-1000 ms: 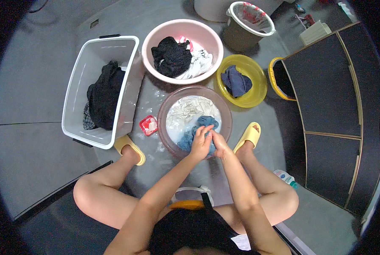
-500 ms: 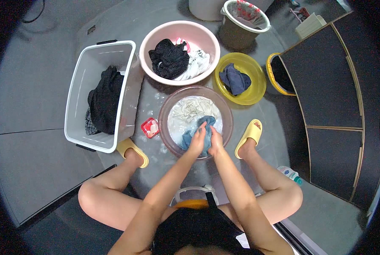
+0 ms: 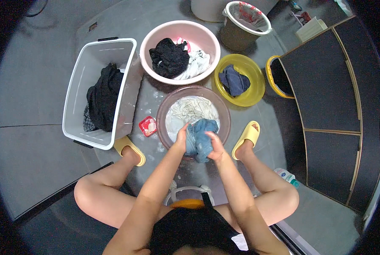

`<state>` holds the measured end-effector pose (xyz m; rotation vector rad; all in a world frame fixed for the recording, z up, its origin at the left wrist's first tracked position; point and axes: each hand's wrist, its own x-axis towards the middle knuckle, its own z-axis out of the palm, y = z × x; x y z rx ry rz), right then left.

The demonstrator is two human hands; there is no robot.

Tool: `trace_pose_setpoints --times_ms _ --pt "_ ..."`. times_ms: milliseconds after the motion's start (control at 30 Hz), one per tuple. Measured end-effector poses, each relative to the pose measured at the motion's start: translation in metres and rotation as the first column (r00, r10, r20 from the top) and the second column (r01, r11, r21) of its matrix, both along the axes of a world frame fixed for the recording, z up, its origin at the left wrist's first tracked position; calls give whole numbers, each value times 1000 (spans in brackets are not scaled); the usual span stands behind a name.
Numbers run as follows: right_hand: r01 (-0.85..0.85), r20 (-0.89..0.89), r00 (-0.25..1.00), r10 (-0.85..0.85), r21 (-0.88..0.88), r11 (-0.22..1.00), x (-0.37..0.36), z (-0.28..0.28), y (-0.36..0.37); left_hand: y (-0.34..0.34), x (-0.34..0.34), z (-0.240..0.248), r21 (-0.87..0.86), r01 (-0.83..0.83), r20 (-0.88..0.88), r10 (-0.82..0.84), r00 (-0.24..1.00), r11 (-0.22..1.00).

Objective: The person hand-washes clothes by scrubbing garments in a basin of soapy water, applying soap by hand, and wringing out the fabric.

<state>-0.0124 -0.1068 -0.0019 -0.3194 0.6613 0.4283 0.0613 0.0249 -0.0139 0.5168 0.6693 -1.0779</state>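
Note:
A wet blue cloth (image 3: 202,138) is bunched between my two hands over the near part of a brownish basin (image 3: 164,111). My left hand (image 3: 182,137) grips its left side, and my right hand (image 3: 215,146) is curled round its right side. Part of the cloth hangs over the basin's near rim. Behind it, a whitish garment (image 3: 193,108) lies in cloudy, sudsy water. The exact kind of the blue cloth cannot be made out. On the floor left of the basin lies a small red dish (image 3: 148,126) with something pale in it.
A pink basin (image 3: 150,33) holds black and white clothes; a yellow basin (image 3: 258,91) holds a dark blue cloth. At left stands a clear bin (image 3: 76,85) with dark clothes. A lined trash bin (image 3: 236,38), a bottle (image 3: 286,175) and a dark cabinet (image 3: 326,85) are around.
The blue cloth has been lifted from the water and gathered into a bigger bunch. My hands have moved apart to its two sides, the left one leftward.

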Motion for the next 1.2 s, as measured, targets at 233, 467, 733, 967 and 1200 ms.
trace_pose_setpoints --times_ms 233,467,733,967,1200 --pt "254 -16 967 -254 68 965 7 19 8 2 -16 1 -268 -297 -62 291 955 917" --pt "-57 -211 975 -74 -556 829 24 27 41 -13 -37 24 696 -239 715 -626 310 677" --pt "-255 -314 943 109 -472 844 16 26 40 -4 -15 9 644 -126 735 -566 373 754" --pt "-58 -112 992 66 65 996 -6 16 36 20 9 -16 52 -2 41 0 999 999" --pt "-168 -375 922 -91 -602 780 28 33 42 -10 -40 7 555 -207 795 -439 419 806"
